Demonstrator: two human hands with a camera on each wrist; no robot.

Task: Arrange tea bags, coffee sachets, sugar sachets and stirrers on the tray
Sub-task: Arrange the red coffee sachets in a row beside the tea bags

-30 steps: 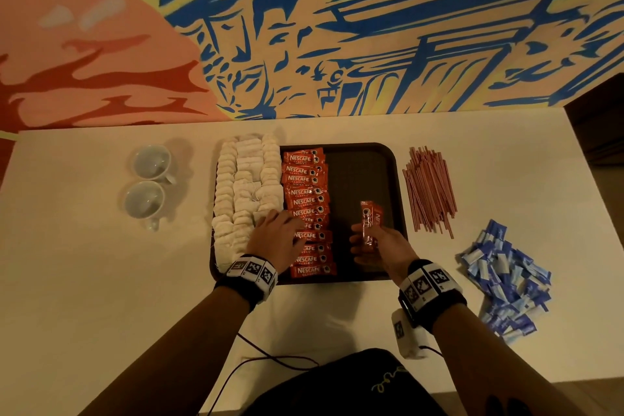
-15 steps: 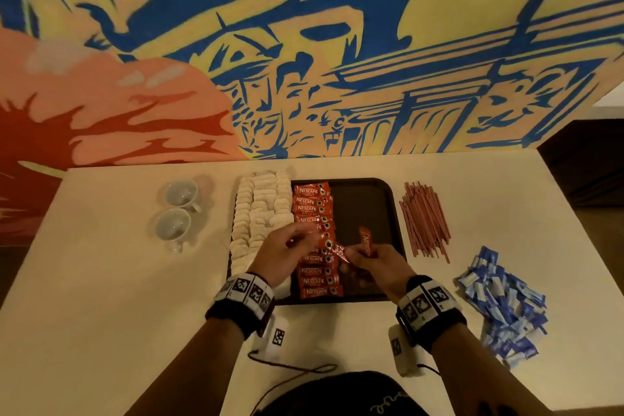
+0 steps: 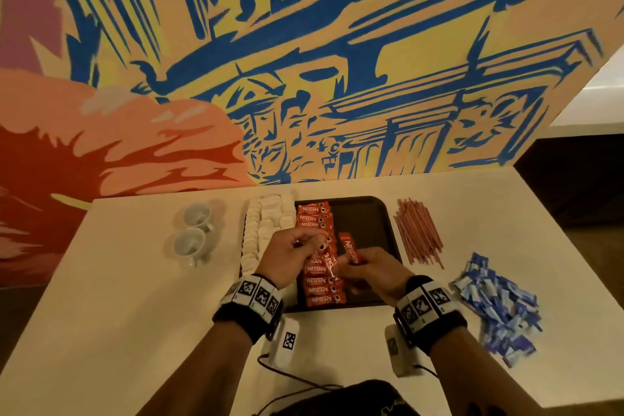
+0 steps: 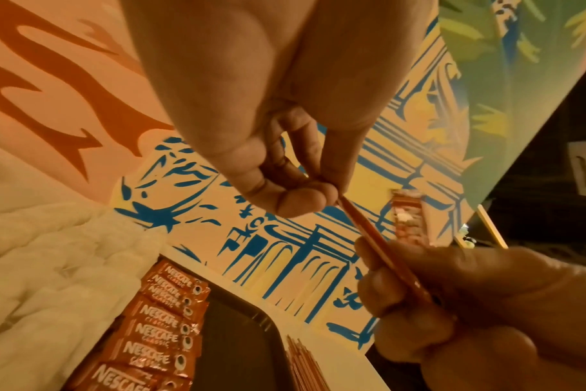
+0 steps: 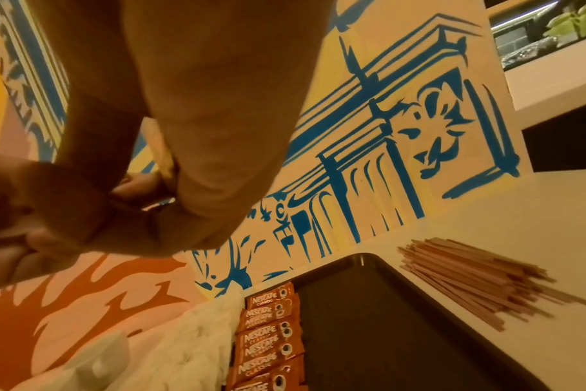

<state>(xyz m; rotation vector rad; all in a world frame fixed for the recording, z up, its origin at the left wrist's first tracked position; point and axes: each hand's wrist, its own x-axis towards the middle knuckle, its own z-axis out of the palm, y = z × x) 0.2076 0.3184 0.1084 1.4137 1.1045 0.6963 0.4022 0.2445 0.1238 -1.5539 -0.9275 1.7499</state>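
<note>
Far left of the head view, on the pale tabletop [image 3: 101, 297]: two small white ceramic cups [image 3: 190, 230], one behind the other, well apart from the tray.

Next rightward, left of centre: rows of white tea bags [image 3: 260, 230] packed along the left part of the dark rectangular plastic tray [image 3: 371, 213], just beside a column of red Nescafé coffee sachets [image 3: 319, 284] running from the tray's far edge to its near edge. Same column seen low in the left wrist view [image 4: 157, 325] and bottom centre of the right wrist view [image 5: 268, 341], with the white bags to its left in both.

Centre of the frame, above the tray: left hand [image 3: 290, 257], fingers curled, thumb and fingertips pinching one end of a single red sachet [image 3: 329, 260]; in the left wrist view the pinch sits at mid-frame on the sachet's thin edge [image 4: 378, 246]. Right hand [image 3: 374, 268] just right of it, fingers curled round the other end of that sachet and also round a second red sachet standing upright [image 3: 351, 248]. Both sachets held in the air over the bare dark middle of the tray.

Right of the tray, touching the tabletop only: a loose bundle of thin reddish-brown stirrers [image 3: 418, 233], also at right in the right wrist view [image 5: 479, 280].

Far right, lower: a heap of blue-and-white sugar sachets [image 3: 499, 307] on the table, near the stirrers but apart from them.
</note>
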